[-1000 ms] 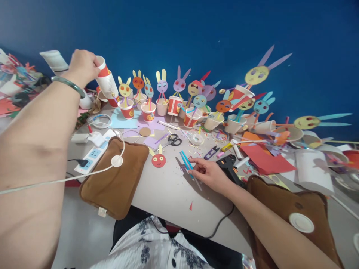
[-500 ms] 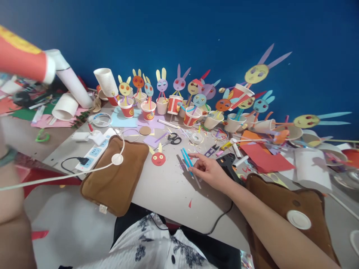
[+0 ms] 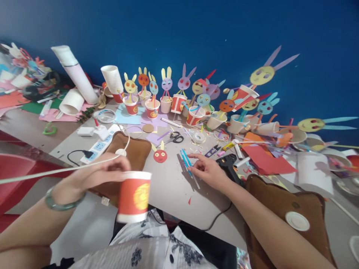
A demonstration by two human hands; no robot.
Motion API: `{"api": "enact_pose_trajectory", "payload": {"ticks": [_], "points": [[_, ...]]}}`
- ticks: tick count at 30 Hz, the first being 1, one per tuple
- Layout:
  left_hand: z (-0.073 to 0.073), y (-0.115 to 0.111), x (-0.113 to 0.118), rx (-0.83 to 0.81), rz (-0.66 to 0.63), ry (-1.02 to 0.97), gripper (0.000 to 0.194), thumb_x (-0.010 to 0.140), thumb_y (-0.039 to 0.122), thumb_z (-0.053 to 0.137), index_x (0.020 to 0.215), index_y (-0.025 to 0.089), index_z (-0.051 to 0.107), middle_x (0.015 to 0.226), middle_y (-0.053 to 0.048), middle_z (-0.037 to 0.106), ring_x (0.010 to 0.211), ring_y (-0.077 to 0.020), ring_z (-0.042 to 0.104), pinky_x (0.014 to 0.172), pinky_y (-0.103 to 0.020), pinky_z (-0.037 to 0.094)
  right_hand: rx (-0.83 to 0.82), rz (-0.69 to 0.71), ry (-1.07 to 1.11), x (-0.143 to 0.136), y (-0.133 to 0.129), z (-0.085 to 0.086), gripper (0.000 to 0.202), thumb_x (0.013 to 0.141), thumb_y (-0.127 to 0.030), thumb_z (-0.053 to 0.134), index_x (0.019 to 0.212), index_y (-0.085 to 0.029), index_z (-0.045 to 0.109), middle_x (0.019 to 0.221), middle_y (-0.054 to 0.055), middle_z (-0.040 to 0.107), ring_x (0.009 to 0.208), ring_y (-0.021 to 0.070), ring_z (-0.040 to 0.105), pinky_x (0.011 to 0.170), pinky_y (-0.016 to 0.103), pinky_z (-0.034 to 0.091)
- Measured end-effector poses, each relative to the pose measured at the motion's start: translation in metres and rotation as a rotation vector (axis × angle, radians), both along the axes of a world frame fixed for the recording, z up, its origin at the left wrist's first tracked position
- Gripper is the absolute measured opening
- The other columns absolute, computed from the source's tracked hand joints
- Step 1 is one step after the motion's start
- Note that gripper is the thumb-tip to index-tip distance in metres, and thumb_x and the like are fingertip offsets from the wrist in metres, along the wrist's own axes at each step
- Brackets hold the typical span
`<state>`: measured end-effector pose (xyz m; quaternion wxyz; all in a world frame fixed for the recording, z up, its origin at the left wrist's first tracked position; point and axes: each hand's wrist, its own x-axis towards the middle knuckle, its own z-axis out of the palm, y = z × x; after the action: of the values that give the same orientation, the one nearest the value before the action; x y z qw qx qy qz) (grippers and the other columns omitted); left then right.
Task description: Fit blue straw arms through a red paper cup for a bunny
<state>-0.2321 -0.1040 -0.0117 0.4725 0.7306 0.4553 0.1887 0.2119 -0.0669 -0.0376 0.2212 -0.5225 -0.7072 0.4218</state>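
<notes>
Gray table (image 3: 168,186); red cup (image 3: 130,200) below left hand (image 3: 102,172), seemingly rim-gripped; right hand (image 3: 209,171) pinches blue strips (image 3: 185,160).

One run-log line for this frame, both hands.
left hand: holds red cup | right hand: holds blue strips | red rabbit face: on table
</notes>
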Motion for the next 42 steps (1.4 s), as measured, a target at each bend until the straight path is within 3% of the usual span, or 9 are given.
{"api": "enact_pose_trajectory", "payload": {"ticks": [2,4,7,11,17,24,32,38,42], "points": [[0.034,0.020,0.108,-0.197,0.018,-0.175,0.019,0.086,0.042,0.072,0.090,0.024,0.073,0.086,-0.001,0.074,0.073,-0.0155,0.066,0.067,-0.027,0.052,0.017,-0.004,-0.001,-0.001,0.000,0.000,0.051,0.088,-0.046,0.065,0.129,-0.016,0.062,0.059,-0.004,0.061,0.052,0.0132,0.050,0.052,0.026,0.038],[0.043,0.022,0.172,-0.255,-0.020,-0.282,0.017,0.085,0.037,0.072,0.088,0.021,0.072,0.085,-0.004,0.074,0.076,-0.0160,0.067,0.071,-0.028,0.054,0.026,-0.024,0.003,0.000,0.001,-0.001,0.052,0.087,-0.046,0.065,0.129,-0.015,0.063,0.059,-0.004,0.061,0.053,0.0136,0.051,0.053,0.026,0.038],[0.032,0.024,0.216,-0.175,-0.120,-0.411,0.018,0.083,0.036,0.076,0.085,0.019,0.071,0.087,-0.005,0.074,0.078,-0.0160,0.067,0.071,-0.027,0.054,0.018,-0.059,0.022,0.003,0.005,-0.003,0.051,0.083,-0.041,0.066,0.126,-0.014,0.065,0.062,-0.002,0.064,0.058,0.0158,0.056,0.056,0.027,0.042],[0.021,0.047,0.245,-0.006,-0.065,-0.483,0.015,0.081,0.032,0.075,0.085,0.018,0.071,0.088,-0.006,0.075,0.077,-0.0155,0.065,0.068,-0.027,0.052,0.092,-0.091,0.013,0.005,0.010,-0.004,0.025,0.076,-0.033,0.069,0.097,-0.020,0.071,0.083,0.005,0.074,0.080,0.0232,0.067,0.067,0.032,0.050],[0.011,0.067,0.249,0.065,-0.020,-0.565,0.016,0.084,0.033,0.068,0.081,0.017,0.066,0.079,-0.004,0.069,0.072,-0.0133,0.061,0.065,-0.025,0.050,0.154,-0.097,0.058,0.005,0.011,-0.003,0.025,0.080,-0.031,0.066,0.102,-0.019,0.071,0.091,0.006,0.076,0.085,0.0239,0.069,0.073,0.033,0.053],[-0.009,0.075,0.237,0.267,0.035,-0.504,0.023,0.082,0.038,0.071,0.086,0.017,0.065,0.080,-0.002,0.065,0.070,-0.0117,0.056,0.061,-0.023,0.045,0.107,-0.162,0.127,0.007,0.013,-0.008,0.037,0.078,-0.029,0.067,0.113,-0.019,0.068,0.072,0.000,0.070,0.068,0.0188,0.064,0.065,0.030,0.051],[-0.019,0.086,0.235,0.345,0.088,-0.462,0.023,0.084,0.037,0.072,0.084,0.017,0.061,0.076,0.002,0.058,0.061,-0.0077,0.044,0.054,-0.021,0.035,0.141,-0.287,0.163,0.008,0.010,-0.005,0.026,0.087,-0.036,0.061,0.107,-0.020,0.065,0.052,-0.008,0.048,0.047,0.0104,0.041,0.049,0.024,0.032],[-0.022,0.082,0.237,0.526,0.055,-0.445,0.023,0.087,0.035,0.072,0.082,0.018,0.058,0.078,0.001,0.056,0.070,-0.0106,0.050,0.063,-0.024,0.041,0.286,-0.334,0.172,0.010,0.012,0.002,0.017,0.089,-0.034,0.057,0.087,-0.022,0.068,0.075,0.002,0.069,0.075,0.0184,0.066,0.069,0.029,0.051],[-0.017,0.080,0.237,0.644,0.041,-0.411,0.023,0.088,0.032,0.071,0.080,0.018,0.056,0.076,0.002,0.057,0.068,-0.0101,0.052,0.064,-0.023,0.041,0.211,-0.421,0.278,0.012,0.011,-0.003,0.020,0.093,-0.043,0.059,0.101,-0.025,0.061,0.059,-0.006,0.056,0.048,0.0121,0.048,0.048,0.025,0.039]]}}
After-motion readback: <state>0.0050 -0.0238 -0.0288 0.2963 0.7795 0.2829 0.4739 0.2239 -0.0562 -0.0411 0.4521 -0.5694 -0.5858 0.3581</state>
